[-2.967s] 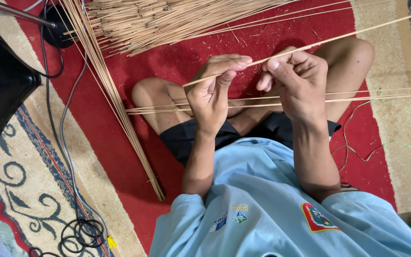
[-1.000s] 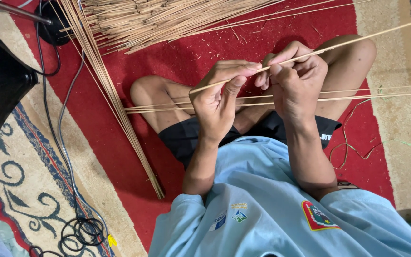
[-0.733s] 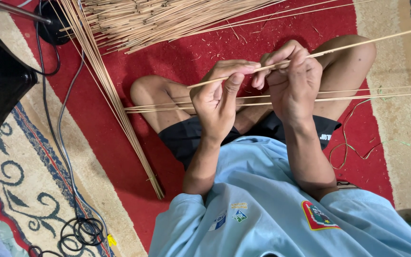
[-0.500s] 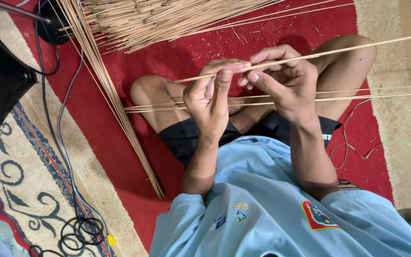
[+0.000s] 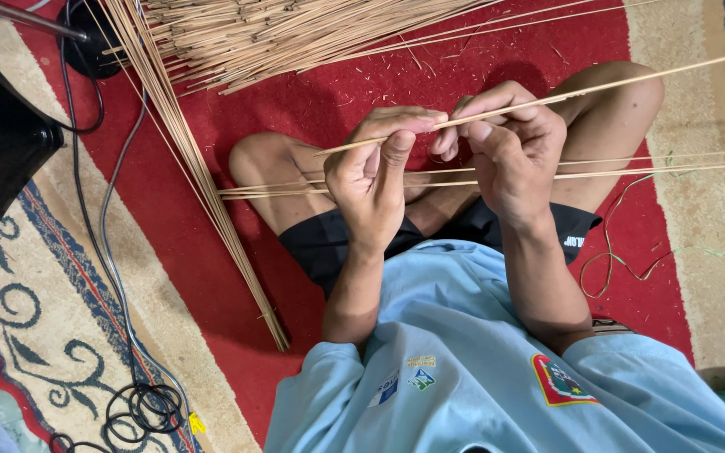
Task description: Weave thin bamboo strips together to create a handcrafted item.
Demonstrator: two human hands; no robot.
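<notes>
Left hand (image 5: 371, 180) and right hand (image 5: 513, 155) both pinch one thin stick (image 5: 597, 85) above the red carpet (image 5: 312, 92).

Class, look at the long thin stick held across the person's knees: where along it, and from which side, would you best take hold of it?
Grip the thin stick on the bare stretch just beyond the right hand, pinching from above with fingers. It lies nearly level and is very slender, so holding close to the left hand and right hand probably keeps it from bending; its far end runs out of view.
</notes>
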